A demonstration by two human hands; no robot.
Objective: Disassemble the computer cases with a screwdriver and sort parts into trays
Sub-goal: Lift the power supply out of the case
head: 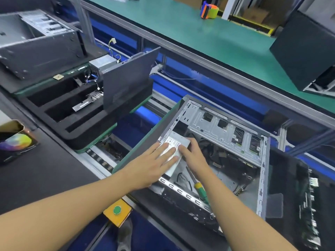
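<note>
Pressing down with the left hand [154, 163], fingers straight and spread, on top of the silver power supply [176, 142]. With the right hand [194, 154], touching the same unit at its right edge, fingers bent over that edge. Not possible to tell if really gripping or only resting. Under the right forearm, a green-and-yellow screwdriver [200, 190], shaft pointing toward the palm. Unclear whether held or only lying in the case.

Sitting in the near left corner of the open computer case [263, 171], close against the left wall, not yet lifted out. Side cover already off. Left inside: dark cables [213, 151] on the floor, and the bare metal drive cage [217, 131] at the far wall.

Partly done, judging by the surroundings. In the black foam tray [54, 113] to the left, already a second power supply [101, 62] and a dark side panel [125, 78] standing upright. To the right of the case, a green circuit board [311, 196] on a dark surface.

For lifting out: tight on the left against the wall, a folded metal rim along the near edge, cables close on the right. Open room straight upward, then leftward over the conveyor track [101, 160] to the tray's free slots.
</note>
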